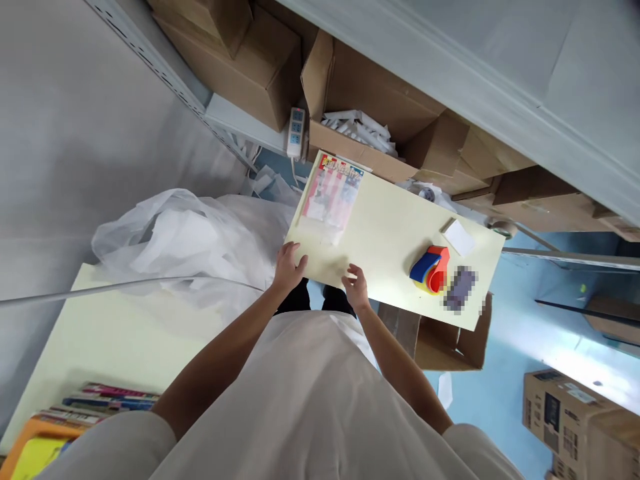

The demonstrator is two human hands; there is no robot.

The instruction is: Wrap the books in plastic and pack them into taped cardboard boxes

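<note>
My left hand [290,267] rests at the near left corner of a pale yellow table [385,213], its thumb apart from the fingers and nothing in it. Over the near edge, my right hand [355,287] has its fingers bent, with the thumb side toward the tabletop; whether it pinches anything small cannot be made out. Beyond both hands lies a magazine [333,197] in a clear, hazy plastic sleeve, touched by neither. To the right stands a red, blue and yellow tape dispenser [431,269]. Near it are a stack of white cards [459,237] and a blurred-out dark item [460,288].
Open cardboard boxes [365,157] line the shelf behind, one holding white rolled packets. A power strip [296,133] hangs there. White plastic bags [200,233] heap at the left, above a second table with stacked magazines [110,400]. An open carton [450,343] sits below the right end.
</note>
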